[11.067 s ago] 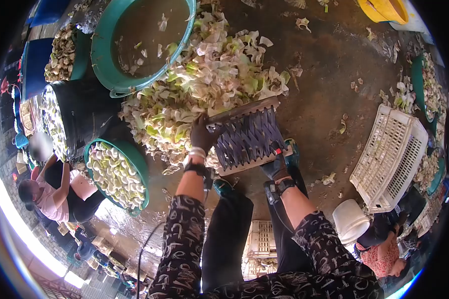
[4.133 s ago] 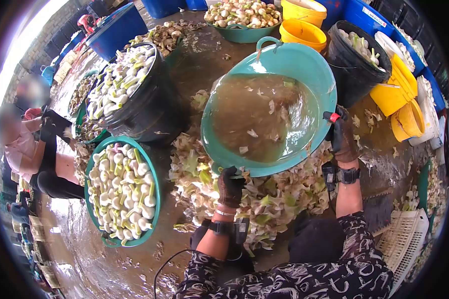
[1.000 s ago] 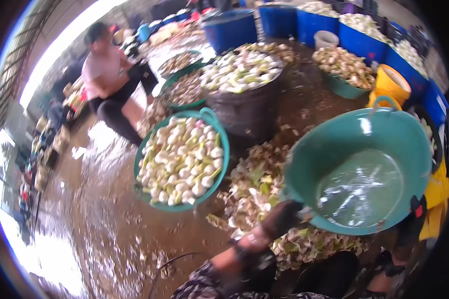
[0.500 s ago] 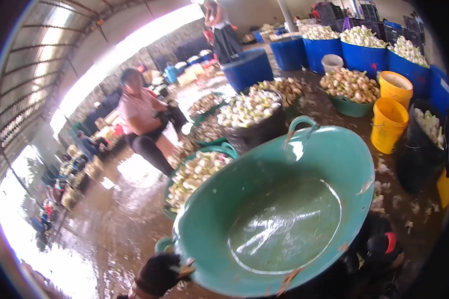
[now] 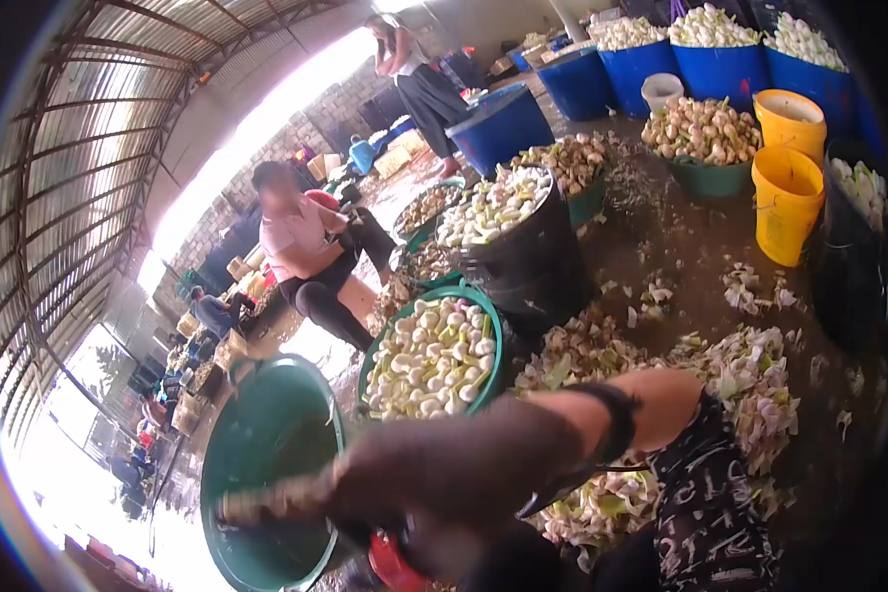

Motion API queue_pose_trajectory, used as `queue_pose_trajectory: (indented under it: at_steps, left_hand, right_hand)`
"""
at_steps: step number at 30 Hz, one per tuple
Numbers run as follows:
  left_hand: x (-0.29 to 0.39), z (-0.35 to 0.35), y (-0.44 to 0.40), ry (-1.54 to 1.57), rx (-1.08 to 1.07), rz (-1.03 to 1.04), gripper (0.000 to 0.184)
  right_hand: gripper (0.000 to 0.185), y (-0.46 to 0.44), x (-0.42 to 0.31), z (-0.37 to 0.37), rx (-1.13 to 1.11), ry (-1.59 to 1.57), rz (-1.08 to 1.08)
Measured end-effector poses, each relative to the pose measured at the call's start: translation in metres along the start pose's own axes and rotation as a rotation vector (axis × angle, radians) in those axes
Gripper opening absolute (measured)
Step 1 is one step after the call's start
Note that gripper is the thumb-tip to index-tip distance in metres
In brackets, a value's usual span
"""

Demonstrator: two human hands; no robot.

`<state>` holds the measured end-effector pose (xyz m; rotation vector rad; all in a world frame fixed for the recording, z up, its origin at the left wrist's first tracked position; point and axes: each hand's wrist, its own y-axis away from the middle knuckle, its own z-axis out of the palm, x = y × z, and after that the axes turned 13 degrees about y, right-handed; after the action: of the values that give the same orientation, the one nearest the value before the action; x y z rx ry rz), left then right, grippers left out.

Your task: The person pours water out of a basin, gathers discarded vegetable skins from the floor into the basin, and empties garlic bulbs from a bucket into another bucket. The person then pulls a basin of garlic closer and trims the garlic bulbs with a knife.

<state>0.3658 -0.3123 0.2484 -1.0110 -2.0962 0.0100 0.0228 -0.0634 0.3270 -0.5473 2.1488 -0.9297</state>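
My right hand (image 5: 444,469), in a dark glove, reaches across the front of the view to the left and is smeared by motion. Its pale-tipped fingers overlap the inside of an empty green tub (image 5: 257,424); whether they touch it I cannot tell. The tub leans with its opening facing me. My left hand does not show. Just beyond my right hand stands a green basket (image 5: 499,365) of peeled white garlic bulbs (image 5: 429,355). Garlic skins (image 5: 745,380) lie in a heap beside and under my right forearm.
A black bucket (image 5: 528,281) full of garlic stands beyond the basket. Yellow buckets (image 5: 787,212) and blue drums (image 5: 636,84) line the right and back. A seated person (image 5: 301,242) works at the left; another person (image 5: 409,74) stands behind. The floor (image 5: 661,252) looks wet.
The green tub has moved from the front centre to the left and turned. My right arm now crosses the view, and the left hand at the tub's rim is out of sight.
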Motion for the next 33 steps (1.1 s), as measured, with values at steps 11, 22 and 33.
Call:
queue_pose_trajectory:
  at_steps: [11,22,33]
  left_hand:
    - [0.0,0.078,-0.085,0.199,-0.257,0.011,0.013]
    - [0.005,0.162,-0.135,0.3,-0.493,-0.044,0.022]
    - [0.043,0.205,-0.202,0.368,-0.706,-0.176,0.035]
  right_hand:
    - [0.029,0.388,0.068,-0.024,0.796,-0.16,1.434]
    - [0.02,0.561,0.031,0.023,1.485,0.147,1.576]
    - [0.029,0.578,0.012,-0.042,1.175,0.918,1.645]
